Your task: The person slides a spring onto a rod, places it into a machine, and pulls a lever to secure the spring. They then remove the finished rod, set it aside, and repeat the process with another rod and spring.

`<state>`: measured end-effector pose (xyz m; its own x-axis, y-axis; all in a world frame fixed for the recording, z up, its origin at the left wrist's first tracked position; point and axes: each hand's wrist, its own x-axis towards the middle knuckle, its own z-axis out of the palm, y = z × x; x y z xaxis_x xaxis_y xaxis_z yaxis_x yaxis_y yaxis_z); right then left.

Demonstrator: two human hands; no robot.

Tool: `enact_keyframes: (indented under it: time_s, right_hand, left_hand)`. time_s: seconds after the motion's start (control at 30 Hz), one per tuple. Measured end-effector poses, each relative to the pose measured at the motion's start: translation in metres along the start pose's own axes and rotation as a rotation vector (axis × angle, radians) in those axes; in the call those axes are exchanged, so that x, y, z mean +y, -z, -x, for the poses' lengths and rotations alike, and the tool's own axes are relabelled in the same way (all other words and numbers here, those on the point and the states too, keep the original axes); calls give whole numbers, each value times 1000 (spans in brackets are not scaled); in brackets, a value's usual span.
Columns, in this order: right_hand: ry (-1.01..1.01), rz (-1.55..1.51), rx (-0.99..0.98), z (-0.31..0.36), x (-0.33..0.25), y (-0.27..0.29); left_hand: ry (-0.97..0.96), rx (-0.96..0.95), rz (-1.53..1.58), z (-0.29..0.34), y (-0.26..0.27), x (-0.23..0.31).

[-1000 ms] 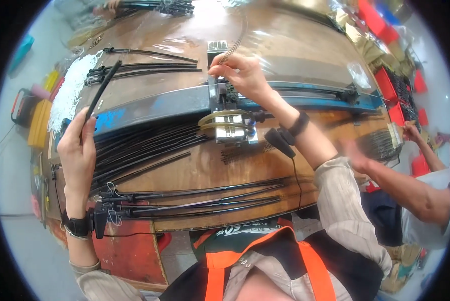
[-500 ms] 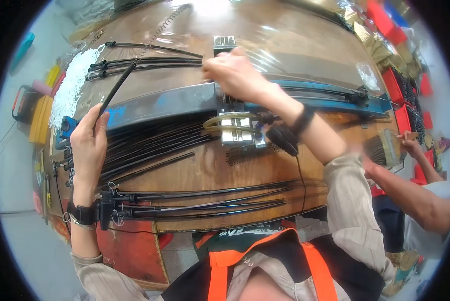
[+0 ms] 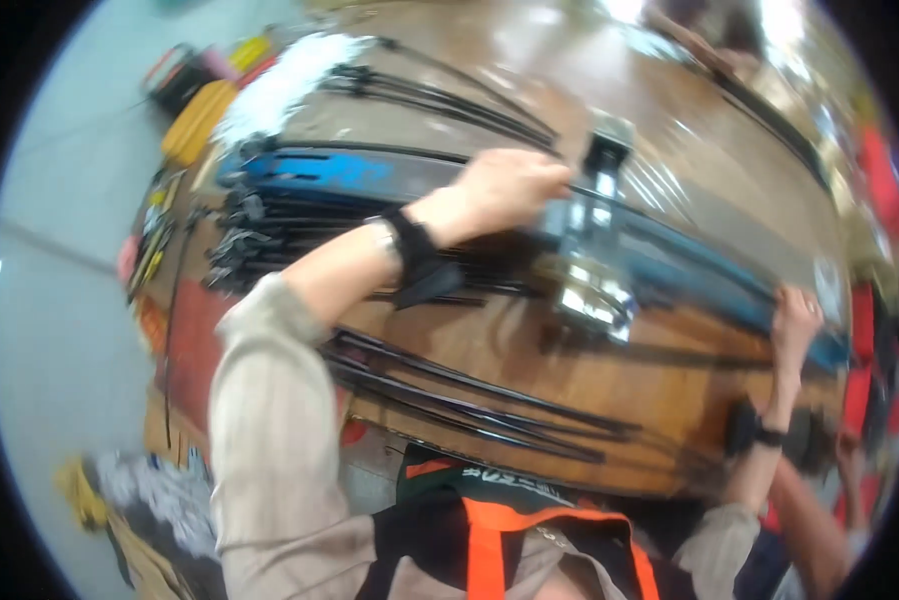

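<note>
My left hand (image 3: 509, 195) is closed in a fist just left of the metal clamping fixture (image 3: 593, 225), at a thin black rod (image 3: 669, 230). Rightward from that fist the rod slants over the fixture, along the blue rail (image 3: 339, 170). At the rail's far right end my right hand (image 3: 797, 322) is closed, fingers pinched where the rod's dark line reaches it. Motion blur softens both hands and the rod. A shiny metal block (image 3: 594, 300) sits at the fixture's near side.
Several black rods (image 3: 449, 110) lie behind the rail, and more (image 3: 489, 405) rest along the table's (image 3: 529, 370) near edge. White strips (image 3: 279, 90) are heaped at the far left. Red bins (image 3: 857, 325) line the right side, where a co-worker's arm (image 3: 809, 520) shows.
The view has turned. My left hand has moved from the left side to the fixture. My right hand has left the fixture for the rail's right end.
</note>
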<state>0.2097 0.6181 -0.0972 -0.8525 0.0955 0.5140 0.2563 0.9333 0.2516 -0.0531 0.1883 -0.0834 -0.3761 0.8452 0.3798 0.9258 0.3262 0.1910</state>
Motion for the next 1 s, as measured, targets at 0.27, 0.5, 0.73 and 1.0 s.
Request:
enact_keyframes:
  time_s: [0.27, 0.5, 0.73, 1.0]
  right_hand:
    - [23, -30, -14, -4, -15, -8]
    - [-43, -127, -7, -6, -15, -14]
    - [-88, -130, -44, 10, -15, 4]
    - [82, -464, 120, 19, -148, 39]
  left_hand:
    - [132, -84, 20, 5, -14, -8]
    - [263, -92, 127, -4, -17, 2]
    - [55, -60, 115, -6, -21, 1]
    - [197, -77, -19, -2, -20, 6]
